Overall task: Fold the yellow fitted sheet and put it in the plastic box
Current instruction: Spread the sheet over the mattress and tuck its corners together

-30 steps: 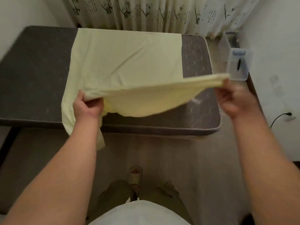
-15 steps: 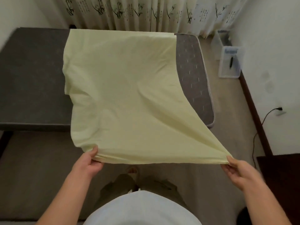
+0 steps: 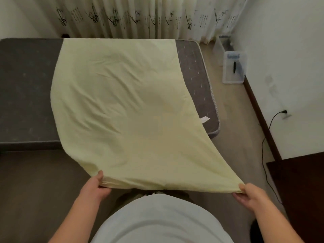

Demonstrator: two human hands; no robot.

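The pale yellow fitted sheet (image 3: 122, 106) lies spread over the grey mattress (image 3: 26, 88), reaching from its far edge by the curtain and hanging off the near side towards me. My left hand (image 3: 97, 186) pinches the sheet's near left corner. My right hand (image 3: 249, 193) pinches the near right corner, and the edge is stretched taut between them above the floor. The clear plastic box (image 3: 234, 67) stands on the floor at the far right, against the wall.
A second clear container (image 3: 223, 43) sits behind the box by the curtain (image 3: 140, 16). A black cable (image 3: 264, 155) runs down the right wall from a socket. Dark wooden furniture (image 3: 301, 190) stands at the right. A white label (image 3: 205, 119) lies on the mattress corner.
One second ago both hands held the sheet's edge lifted over the mattress. They pulled it back towards me and down, so the sheet now lies open and stretched flat.
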